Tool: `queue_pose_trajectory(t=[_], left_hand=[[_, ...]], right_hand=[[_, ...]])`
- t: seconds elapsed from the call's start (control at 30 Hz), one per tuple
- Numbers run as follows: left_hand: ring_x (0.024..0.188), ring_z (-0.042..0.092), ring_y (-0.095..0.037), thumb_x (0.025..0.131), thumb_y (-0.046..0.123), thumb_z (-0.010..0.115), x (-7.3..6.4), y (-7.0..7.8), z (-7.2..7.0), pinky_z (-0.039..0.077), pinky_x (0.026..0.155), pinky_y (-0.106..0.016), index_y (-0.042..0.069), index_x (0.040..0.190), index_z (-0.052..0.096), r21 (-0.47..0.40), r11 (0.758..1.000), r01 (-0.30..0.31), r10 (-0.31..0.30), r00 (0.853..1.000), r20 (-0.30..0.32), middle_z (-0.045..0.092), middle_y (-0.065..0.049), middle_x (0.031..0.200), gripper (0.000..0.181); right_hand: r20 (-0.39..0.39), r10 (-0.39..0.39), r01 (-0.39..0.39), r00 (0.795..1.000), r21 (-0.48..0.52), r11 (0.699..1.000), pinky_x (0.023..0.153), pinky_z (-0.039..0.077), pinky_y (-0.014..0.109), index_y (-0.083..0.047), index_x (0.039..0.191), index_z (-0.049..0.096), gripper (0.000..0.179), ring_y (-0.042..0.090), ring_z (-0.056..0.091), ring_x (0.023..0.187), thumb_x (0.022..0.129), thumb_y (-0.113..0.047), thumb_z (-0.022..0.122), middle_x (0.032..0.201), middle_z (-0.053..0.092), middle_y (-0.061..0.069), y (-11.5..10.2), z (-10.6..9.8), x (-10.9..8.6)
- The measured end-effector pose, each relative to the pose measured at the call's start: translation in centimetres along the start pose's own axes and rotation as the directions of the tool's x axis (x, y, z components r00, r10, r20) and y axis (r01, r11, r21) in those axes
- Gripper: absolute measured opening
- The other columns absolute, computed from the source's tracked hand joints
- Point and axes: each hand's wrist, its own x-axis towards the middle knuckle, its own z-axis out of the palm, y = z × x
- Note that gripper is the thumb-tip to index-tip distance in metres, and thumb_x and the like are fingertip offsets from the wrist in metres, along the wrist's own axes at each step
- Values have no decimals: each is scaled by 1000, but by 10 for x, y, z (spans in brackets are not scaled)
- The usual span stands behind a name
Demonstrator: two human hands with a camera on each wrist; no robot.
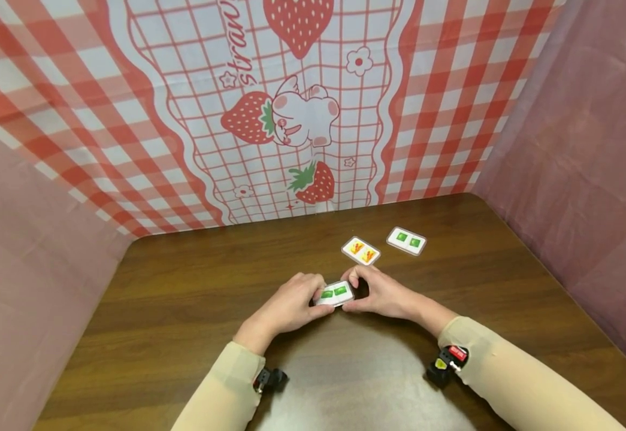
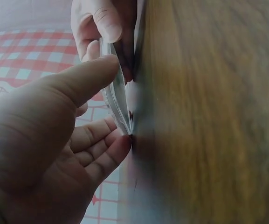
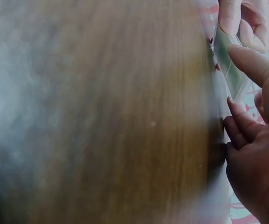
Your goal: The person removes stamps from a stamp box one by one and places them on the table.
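In the head view, both hands hold a thin stack of clear-edged cards (image 1: 334,294) just above the tabletop. Its top card is white with two green pictures. My left hand (image 1: 291,303) grips the left end, thumb along the near edge and fingers curled at the far side. At the other end my right hand (image 1: 381,294) pinches the stack between thumb and fingers. The left wrist view shows the layered edges of the cards (image 2: 117,98) tilted between both hands. Green shows through the stack (image 3: 232,70) in the right wrist view.
Beyond my right hand lies a card with two orange-yellow pictures (image 1: 361,251). Farther right is another card with two green pictures (image 1: 407,240). The brown wooden table (image 1: 183,287) ends at a strawberry-patterned checked cloth (image 1: 178,90), with pink cloth (image 1: 577,149) at the sides.
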Motion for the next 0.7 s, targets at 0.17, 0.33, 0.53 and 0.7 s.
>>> queue_pose_trajectory(t=[0.17,0.33,0.53,0.7], left_hand=[[89,49,-18,103,32,82,-1,0,1,41,76,-33,16,89,48,6,1000,-5,5,1000,-14,54,4,90,40],[91,49,-19,103,31,82,0,0,2,41,77,-34,16,88,46,16,1000,-12,12,1000,-21,52,3,90,42],[92,49,-19,103,32,81,0,1,2,41,77,-34,16,88,45,13,1000,-5,6,1000,-17,52,2,92,43],[93,49,-19,104,34,81,0,0,3,41,79,-34,16,89,45,34,999,-4,4,1000,-2,53,2,93,43]], right_hand=[[12,-8,7,1000,31,999,98,40,46,-13,97,45,45,29,54,119,97,-20,89,132,67,7,1,1,-1],[21,-15,13,1000,77,997,103,37,49,-12,98,44,43,31,52,124,98,-17,87,134,65,10,2,2,-2],[30,-4,1,1000,118,993,105,38,49,-11,98,44,44,31,54,124,97,-14,88,135,64,12,1,2,-1],[34,10,-13,999,110,994,105,38,48,-10,98,45,45,31,54,123,95,-13,89,135,63,12,0,1,0]])
